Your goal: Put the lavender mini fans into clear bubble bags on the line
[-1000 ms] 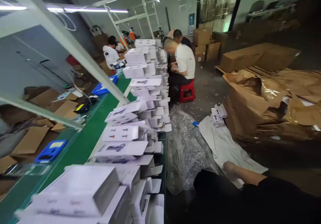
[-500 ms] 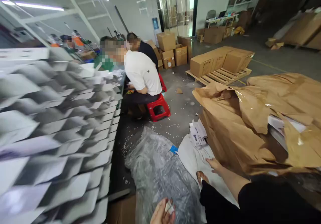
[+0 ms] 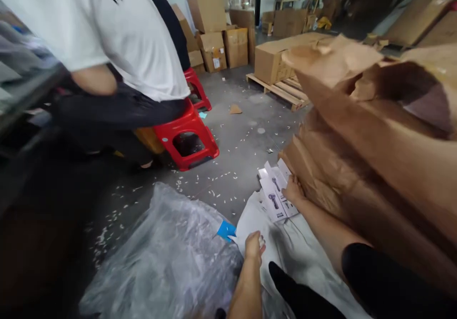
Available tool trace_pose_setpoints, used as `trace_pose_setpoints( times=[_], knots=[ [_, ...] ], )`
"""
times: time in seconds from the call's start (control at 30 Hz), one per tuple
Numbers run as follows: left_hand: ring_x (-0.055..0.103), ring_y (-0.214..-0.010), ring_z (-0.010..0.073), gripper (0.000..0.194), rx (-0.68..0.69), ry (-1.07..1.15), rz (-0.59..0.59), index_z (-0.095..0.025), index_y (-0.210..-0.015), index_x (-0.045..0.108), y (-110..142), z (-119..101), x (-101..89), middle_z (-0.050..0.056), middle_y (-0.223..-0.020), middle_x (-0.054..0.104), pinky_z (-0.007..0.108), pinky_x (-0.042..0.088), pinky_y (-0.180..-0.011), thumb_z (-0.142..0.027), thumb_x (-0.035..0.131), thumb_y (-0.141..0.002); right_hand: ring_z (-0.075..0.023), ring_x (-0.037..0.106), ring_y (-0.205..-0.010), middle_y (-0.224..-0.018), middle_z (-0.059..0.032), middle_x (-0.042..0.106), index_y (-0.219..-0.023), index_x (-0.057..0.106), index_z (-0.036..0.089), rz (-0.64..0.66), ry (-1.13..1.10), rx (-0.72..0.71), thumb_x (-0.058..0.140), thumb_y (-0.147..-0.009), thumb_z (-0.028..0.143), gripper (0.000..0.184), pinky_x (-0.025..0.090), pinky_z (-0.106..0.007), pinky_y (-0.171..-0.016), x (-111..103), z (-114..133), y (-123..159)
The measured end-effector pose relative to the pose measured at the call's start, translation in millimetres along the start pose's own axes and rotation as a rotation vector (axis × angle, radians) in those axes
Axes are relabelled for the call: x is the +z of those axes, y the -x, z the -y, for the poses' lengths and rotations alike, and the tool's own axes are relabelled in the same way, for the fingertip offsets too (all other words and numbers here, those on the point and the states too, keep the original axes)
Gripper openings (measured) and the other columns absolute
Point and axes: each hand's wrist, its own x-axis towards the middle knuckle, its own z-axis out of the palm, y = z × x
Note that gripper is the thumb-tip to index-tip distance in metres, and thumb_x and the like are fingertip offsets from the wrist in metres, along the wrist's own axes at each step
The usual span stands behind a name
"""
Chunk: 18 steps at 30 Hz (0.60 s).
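Touching right fingers [image 3: 290, 185]: printed white boxes [image 3: 274, 196]

Left of the white sheet [image 3: 303, 250], crumpled clear plastic [image 3: 171, 257] spreads over the floor. Brown wrapping [image 3: 342, 181] walls off its right; the far side opens onto scrap-strewn floor [image 3: 228, 157].

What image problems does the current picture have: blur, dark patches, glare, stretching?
Head view: the sleeve of the white shirt and the near brown paper are smeared; the lower left corner sinks into near black; soft sheen on the clear plastic sheet; edges look stretched, probably wide-angle. The printed white boxes are fairly clear, their small lettering unreadable.
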Motion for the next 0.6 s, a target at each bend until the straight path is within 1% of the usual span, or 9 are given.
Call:
trace_pose_setpoints(
  times=[0.07,0.13,0.2,0.27,0.37,0.43,0.5,0.53,0.6],
  knots=[
    [0.058,-0.065,0.0132,0.014,0.043,-0.055,0.044,-0.020,-0.082,0.052,-49.1,6.2,16.4,0.001,-0.074,0.058,0.027,0.045,-0.064,-0.028,0.058,-0.073,-0.0332,0.039,-0.122,-0.140,-0.0234,0.026,-0.139,0.016,0.010,-0.038,0.016,0.027,0.059,-0.073,0.026,0.081,0.034,-0.040,-0.095,26.1,-5.2,-25.5],
    [0.058,-0.068,0.0143,0.016,0.087,-0.109,0.076,-0.019,-0.084,0.053,-87.9,9.1,29.2,0.003,-0.077,0.058,0.028,0.044,-0.065,-0.029,0.058,-0.072,-0.0361,0.037,-0.122,-0.134,-0.0231,0.034,-0.139,0.014,0.011,-0.066,0.039,0.037,0.064,-0.069,0.031,0.089,0.033,-0.044,-0.094,41.3,-8.3,-41.4],
    [0.058,-0.079,0.0179,0.020,0.138,-0.150,0.102,-0.019,-0.086,0.055,-116.3,10.1,39.6,0.005,-0.086,0.060,0.030,0.044,-0.068,-0.031,0.060,-0.071,-0.0380,0.036,-0.121,-0.128,-0.0222,0.042,-0.136,0.020,0.011,-0.073,0.081,0.048,0.067,-0.065,0.037,0.090,0.032,-0.046,-0.093,45.1,-9.7,-46.9],
    [0.056,-0.096,0.0223,0.029,0.187,-0.165,0.126,-0.022,-0.094,0.057,-134.7,11.4,48.9,0.007,-0.101,0.060,0.033,0.044,-0.074,-0.036,0.063,-0.070,-0.0385,0.038,-0.118,-0.125,-0.0226,0.043,-0.132,0.028,0.011,-0.064,0.111,0.051,0.067,-0.063,0.042,0.085,0.033,-0.046,-0.091,39.8,-9.2,-42.6],
    [0.049,-0.112,0.0257,0.047,0.212,-0.143,0.155,-0.029,-0.110,0.052,-145.2,15.7,61.2,0.006,-0.118,0.055,0.037,0.043,-0.080,-0.041,0.067,-0.067,-0.0367,0.045,-0.112,-0.123,-0.0232,0.043,-0.132,0.027,0.010,-0.091,0.094,-0.032,0.061,-0.068,0.046,0.080,0.037,-0.042,-0.086,27.6,-1.5,-23.0],
    [0.048,-0.114,0.0266,0.050,0.186,-0.114,0.154,-0.029,-0.113,0.049,-143.1,18.1,66.7,0.007,-0.123,0.053,0.039,0.043,-0.081,-0.045,0.066,-0.068,-0.0359,0.047,-0.109,-0.121,-0.0223,0.044,-0.135,0.023,0.011,-0.116,0.085,-0.133,0.057,-0.071,0.048,0.081,0.037,-0.041,-0.085,28.0,9.5,-7.7],
    [0.048,-0.114,0.0272,0.048,0.148,-0.076,0.137,-0.029,-0.114,0.048,-137.5,17.5,68.5,0.008,-0.125,0.051,0.040,0.044,-0.080,-0.053,0.057,-0.073,-0.0357,0.045,-0.109,-0.120,-0.0205,0.045,-0.136,0.024,0.014,-0.094,0.106,-0.239,0.057,-0.072,0.047,0.079,0.036,-0.042,-0.087,41.2,21.7,4.4],
    [0.049,-0.114,0.0274,0.049,0.132,-0.054,0.128,-0.028,-0.114,0.048,-134.6,15.7,67.7,0.008,-0.126,0.050,0.041,0.045,-0.079,-0.057,0.051,-0.075,-0.0355,0.045,-0.110,-0.121,-0.0201,0.045,-0.136,0.025,0.015,-0.068,0.125,-0.277,0.058,-0.072,0.046,0.078,0.035,-0.042,-0.088,52.2,26.6,8.8],
    [0.049,-0.115,0.0278,0.054,0.118,-0.012,0.120,-0.028,-0.117,0.046,-130.2,9.7,63.3,0.009,-0.128,0.049,0.042,0.046,-0.079,-0.064,0.042,-0.077,-0.0349,0.043,-0.111,-0.122,-0.0202,0.043,-0.135,0.028,0.015,-0.014,0.164,-0.295,0.060,-0.071,0.043,0.077,0.034,-0.043,-0.088,78.6,31.2,14.1]
  ],
)
